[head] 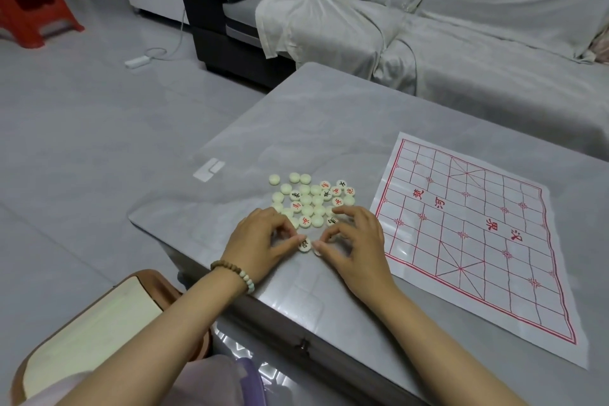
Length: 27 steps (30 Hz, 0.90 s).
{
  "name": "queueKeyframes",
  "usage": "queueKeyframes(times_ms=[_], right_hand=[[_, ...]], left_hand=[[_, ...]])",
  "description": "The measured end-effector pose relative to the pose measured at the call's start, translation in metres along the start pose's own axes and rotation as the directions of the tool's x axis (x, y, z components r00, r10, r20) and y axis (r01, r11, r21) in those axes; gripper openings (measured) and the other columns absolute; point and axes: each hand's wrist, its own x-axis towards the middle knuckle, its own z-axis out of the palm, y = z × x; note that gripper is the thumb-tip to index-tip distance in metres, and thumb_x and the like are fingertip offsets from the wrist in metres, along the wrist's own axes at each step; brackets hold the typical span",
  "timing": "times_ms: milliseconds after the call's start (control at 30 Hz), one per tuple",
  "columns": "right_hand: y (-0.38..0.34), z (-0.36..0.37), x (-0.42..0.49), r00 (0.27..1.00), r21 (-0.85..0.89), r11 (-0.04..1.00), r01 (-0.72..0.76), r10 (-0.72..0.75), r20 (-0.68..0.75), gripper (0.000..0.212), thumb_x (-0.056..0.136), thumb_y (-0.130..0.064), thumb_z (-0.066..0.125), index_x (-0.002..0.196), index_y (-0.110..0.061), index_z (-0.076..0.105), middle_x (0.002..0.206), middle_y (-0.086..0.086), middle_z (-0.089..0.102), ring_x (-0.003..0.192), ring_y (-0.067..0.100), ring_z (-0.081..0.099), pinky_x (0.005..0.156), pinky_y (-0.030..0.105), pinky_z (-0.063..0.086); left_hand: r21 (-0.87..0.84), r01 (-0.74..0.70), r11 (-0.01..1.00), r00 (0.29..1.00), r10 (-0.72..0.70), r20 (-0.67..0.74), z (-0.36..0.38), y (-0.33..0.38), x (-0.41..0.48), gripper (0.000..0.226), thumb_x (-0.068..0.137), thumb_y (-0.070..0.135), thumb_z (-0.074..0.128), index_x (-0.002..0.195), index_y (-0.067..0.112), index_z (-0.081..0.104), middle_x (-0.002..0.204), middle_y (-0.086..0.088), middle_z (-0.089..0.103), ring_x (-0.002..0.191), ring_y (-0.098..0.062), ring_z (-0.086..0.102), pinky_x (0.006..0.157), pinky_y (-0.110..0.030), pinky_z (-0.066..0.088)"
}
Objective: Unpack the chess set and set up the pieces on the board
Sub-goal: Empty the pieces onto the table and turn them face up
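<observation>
On the near left part of a grey marbled tabletop [329, 128] lies a loose heap of small cream round chess discs [309, 204], some showing red or black characters and many lying blank side up. None of them is on the white paper board sheet printed with a red grid [478, 234], which lies flat on the same table just right of the heap, its corner over the near edge. Both hands are down at the near side of the heap, close together, fingers curled. The left hand [260, 241], with a brown and pale green bead bracelet [235, 273] at the wrist, pinches one cream disc with a dark character [304, 244] between thumb and forefinger, the disc resting on the table. The right hand [356, 247] has its thumb and forefinger bent into a ring, the thumb tip touching a second cream disc [317, 253] that is mostly hidden; whether it actually grips that disc cannot be told. Beyond the table stands a sofa under a pale grey cloth cover [461, 26], a red plastic stool [29, 0] is at the far left, and a white power strip [136, 62] lies on the grey floor
</observation>
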Motion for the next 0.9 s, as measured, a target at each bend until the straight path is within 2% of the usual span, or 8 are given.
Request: queueKeyframes(times_ms=[100, 200, 333, 433, 533, 633, 733, 900], right_hand=[[-0.003, -0.002, 0.003, 0.998, 0.025, 0.999, -0.02, 0.021, -0.059, 0.02, 0.074, -0.051, 0.065, 0.082, -0.033, 0.063, 0.113, -0.017, 0.048, 0.116, 0.009, 0.043, 0.098, 0.027, 0.031], [-0.003, -0.006, 0.012, 0.994, 0.021, 1.0, -0.012, 0.014, -0.106, 0.019, 0.076, -0.045, 0.065, 0.089, -0.033, 0.071, 0.111, -0.017, 0.05, 0.113, 0.008, 0.044, 0.098, 0.025, 0.029], [0.002, -0.005, 0.028, 1.0, -0.079, 0.997, -0.013, 0.013, -0.004, 0.016, 0.075, -0.041, 0.074, 0.09, -0.034, 0.074, 0.113, -0.013, 0.054, 0.115, 0.012, 0.043, 0.097, 0.024, 0.026], [0.001, -0.006, 0.037, 1.0, -0.103, 0.995, -0.002, 0.005, 0.031, 0.015, 0.071, -0.038, 0.078, 0.084, -0.032, 0.072, 0.112, -0.01, 0.055, 0.114, 0.013, 0.043, 0.098, 0.026, 0.026], [-0.003, -0.007, 0.043, 0.999, -0.132, 0.991, 0.003, 0.004, 0.052, 0.015, 0.072, -0.036, 0.078, 0.083, -0.028, 0.072, 0.11, -0.009, 0.055, 0.114, 0.014, 0.043, 0.096, 0.025, 0.023], [-0.003, -0.006, 0.045, 0.999, -0.136, 0.991, 0.014, -0.007, 0.054, 0.012, 0.078, -0.034, 0.073, 0.086, -0.024, 0.072, 0.11, -0.006, 0.057, 0.115, 0.015, 0.043, 0.097, 0.026, 0.023], [-0.002, -0.007, 0.046, 0.997, -0.109, 0.994, 0.016, -0.008, 0.07, 0.012, 0.081, -0.035, 0.071, 0.086, -0.024, 0.071, 0.112, -0.006, 0.057, 0.116, 0.014, 0.042, 0.1, 0.027, 0.024], [0.001, -0.008, 0.048, 0.989, -0.096, 0.994, 0.057, -0.043, 0.142, 0.021, 0.074, -0.039, 0.076, 0.087, -0.024, 0.068, 0.115, -0.006, 0.055, 0.118, 0.013, 0.039, 0.104, 0.031, 0.026]], left_hand=[[0.029, -0.001, 1.0, 0.997, 0.004, -0.078, -0.003, 0.002, 0.004, 0.014, 0.078, 0.041, 0.069, 0.078, 0.032, 0.058, 0.075, 0.014, 0.05, 0.075, -0.001, 0.045, 0.064, -0.019, 0.033], [0.148, -0.06, 0.987, 0.992, 0.076, -0.105, -0.007, 0.003, 0.008, 0.019, 0.083, 0.041, 0.063, 0.1, 0.034, 0.066, 0.085, 0.011, 0.051, 0.081, -0.006, 0.045, 0.07, -0.022, 0.032], [0.293, -0.053, 0.955, 0.996, 0.071, -0.05, -0.006, 0.0, 0.008, 0.026, 0.087, 0.044, 0.057, 0.11, 0.037, 0.067, 0.094, 0.007, 0.053, 0.089, -0.014, 0.047, 0.071, -0.023, 0.028], [0.269, -0.068, 0.961, 0.993, 0.092, -0.08, -0.004, 0.0, 0.008, 0.022, 0.084, 0.041, 0.063, 0.104, 0.035, 0.07, 0.09, 0.008, 0.052, 0.086, -0.013, 0.048, 0.07, -0.022, 0.028], [0.168, -0.005, 0.986, 0.996, 0.019, -0.082, -0.004, -0.001, 0.011, 0.02, 0.082, 0.041, 0.065, 0.1, 0.034, 0.07, 0.086, 0.011, 0.05, 0.085, -0.007, 0.043, 0.066, -0.021, 0.029], [0.104, 0.007, 0.995, 0.998, 0.0, -0.059, -0.005, -0.003, 0.015, 0.018, 0.084, 0.042, 0.063, 0.097, 0.033, 0.071, 0.081, 0.013, 0.054, 0.083, -0.01, 0.044, 0.065, -0.024, 0.032], [-0.008, 0.044, 0.999, 0.998, -0.044, -0.041, -0.006, -0.005, 0.016, 0.014, 0.084, 0.04, 0.063, 0.083, 0.029, 0.072, 0.072, 0.017, 0.055, 0.078, -0.01, 0.046, 0.064, -0.022, 0.036], [-0.05, 0.075, 0.996, 0.997, -0.076, -0.03, -0.005, -0.008, 0.014, 0.019, 0.08, 0.04, 0.067, 0.066, 0.03, 0.06, 0.067, 0.013, 0.055, 0.071, -0.004, 0.046, 0.06, -0.015, 0.031]])
